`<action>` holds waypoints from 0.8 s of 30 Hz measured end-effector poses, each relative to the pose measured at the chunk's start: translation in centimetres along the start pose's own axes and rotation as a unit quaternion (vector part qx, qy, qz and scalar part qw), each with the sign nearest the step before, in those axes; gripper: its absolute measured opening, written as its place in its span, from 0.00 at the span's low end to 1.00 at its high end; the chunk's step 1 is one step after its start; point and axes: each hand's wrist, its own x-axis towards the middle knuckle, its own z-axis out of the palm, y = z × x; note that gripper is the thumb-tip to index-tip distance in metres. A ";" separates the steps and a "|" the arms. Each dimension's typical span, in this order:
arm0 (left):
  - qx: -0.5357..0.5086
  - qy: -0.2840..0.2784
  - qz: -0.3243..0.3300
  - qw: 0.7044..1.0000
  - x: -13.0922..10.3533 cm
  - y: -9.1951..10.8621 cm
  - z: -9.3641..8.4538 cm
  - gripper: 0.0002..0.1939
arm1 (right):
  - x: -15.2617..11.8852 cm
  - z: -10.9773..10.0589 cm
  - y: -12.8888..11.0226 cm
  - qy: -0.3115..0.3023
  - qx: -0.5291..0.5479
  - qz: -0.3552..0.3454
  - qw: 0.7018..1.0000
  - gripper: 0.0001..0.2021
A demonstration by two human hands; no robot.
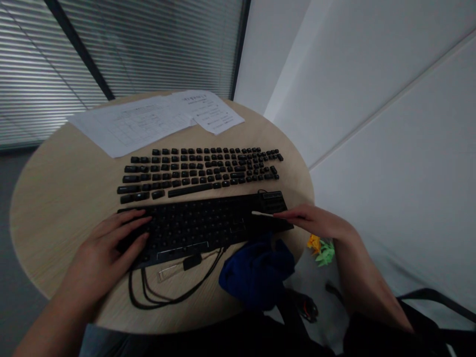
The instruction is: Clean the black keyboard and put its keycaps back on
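Note:
A black keyboard base point(197, 223) with its keycaps off lies across the round table. My left hand point(111, 240) rests on its left end, fingers spread. My right hand point(312, 218) pinches a thin white cotton swab point(262, 213), whose tip is over the right part of the base. Behind the base, loose black keycaps point(191, 189) are laid out in rows on the table. A small wire-looped tool with a black handle point(192, 262) and a black cable point(178, 300) lie in front of the base.
A crumpled blue cloth point(256, 272) lies at the table's front edge. Printed papers point(141, 121) cover part of the far side of the wooden table point(48, 198). Orange and green objects point(325, 252) are below, right of the table. A white wall stands at the right.

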 end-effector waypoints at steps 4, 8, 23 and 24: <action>-0.002 0.003 0.002 1.000 0.0 -0.1 0.1 0.23 | -0.9 -0.7 0.3 0.033 -0.003 0.018 0.999 0.20; -0.004 0.011 0.003 1.000 0.0 -0.1 0.1 0.22 | -1.8 -1.2 1.1 0.027 0.005 0.027 0.999 0.19; 0.003 0.007 -0.001 1.000 0.1 -0.2 0.2 0.22 | -6.3 -1.6 1.6 0.034 0.006 0.093 0.995 0.19; 0.005 0.008 0.001 1.000 0.0 -0.3 0.2 0.22 | -5.8 -1.5 1.9 0.066 0.000 0.092 0.994 0.19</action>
